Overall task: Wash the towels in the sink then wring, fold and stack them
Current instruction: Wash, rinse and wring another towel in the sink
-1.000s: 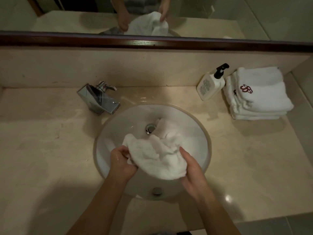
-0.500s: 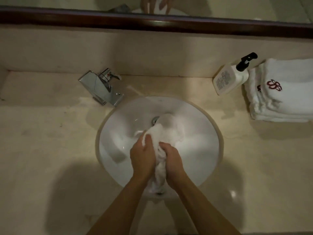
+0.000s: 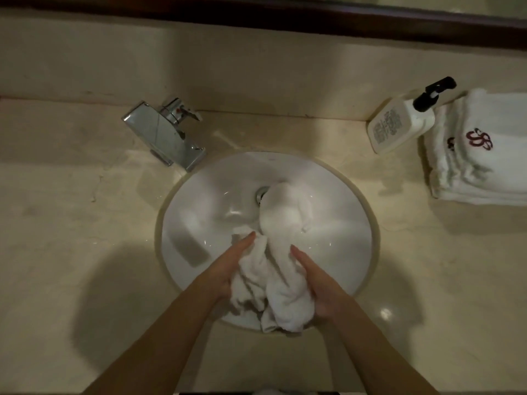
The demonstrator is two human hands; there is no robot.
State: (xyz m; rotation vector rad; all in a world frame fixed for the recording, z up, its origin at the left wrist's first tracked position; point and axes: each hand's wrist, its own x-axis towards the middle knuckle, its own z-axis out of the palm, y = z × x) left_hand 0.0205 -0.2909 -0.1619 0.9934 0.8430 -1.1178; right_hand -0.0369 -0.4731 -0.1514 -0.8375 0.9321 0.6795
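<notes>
I have the white towel [image 3: 281, 269] bunched between my palms over the near half of the sink [image 3: 353, 212], in the lower middle of the frame. My left hand [image 3: 228, 269] presses flat against its left side, fingers straight and pointing up the frame, so that grip is wide and merely pushes the cloth. My right hand [image 3: 316, 286] lies along the right side with the fingers stretched out too; I cannot tell whether the thumb hooks under the cloth.

The towel is a crumpled, rope-like mass, plain white terry, gathered into thick lengthwise folds between my hands. One end bulges out past my fingertips toward the middle of the frame, a rounded lump that lies on the basin floor and partly covers the drain [image 3: 261, 193]. The other end hangs in loose flaps over the sink's near rim, toward the bottom of the frame.

The sink is a round white bowl set into a pale stone counter [image 3: 85, 223]. A chrome faucet [image 3: 165, 135] stands at its upper left. At the right edge of the frame sits a stack of folded white towels [image 3: 484, 166] with a dark red emblem, and a white pump bottle [image 3: 399, 125] with a black nozzle stands just beside the stack, on its left.
</notes>
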